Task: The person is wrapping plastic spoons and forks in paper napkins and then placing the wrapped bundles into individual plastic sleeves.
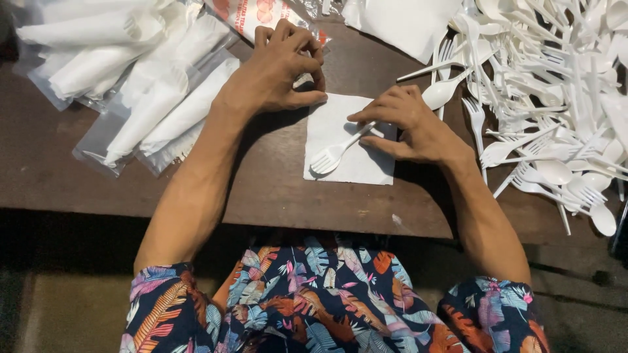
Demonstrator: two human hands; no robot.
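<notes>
A white paper napkin [353,163] lies flat on the dark wooden table [261,189]. A white plastic fork [330,157] rests on it, tines toward me. My right hand [412,124] pinches the fork's handle at the napkin's right side. My left hand [281,65] rests with fingers curled at the napkin's top left corner, its thumb touching the paper's edge.
A big heap of loose white plastic forks and spoons [556,85] fills the right side. Several clear bags with wrapped napkin-and-cutlery rolls [144,85] lie at the left. A stack of napkins [405,23] and a printed packet [255,13] sit at the far edge.
</notes>
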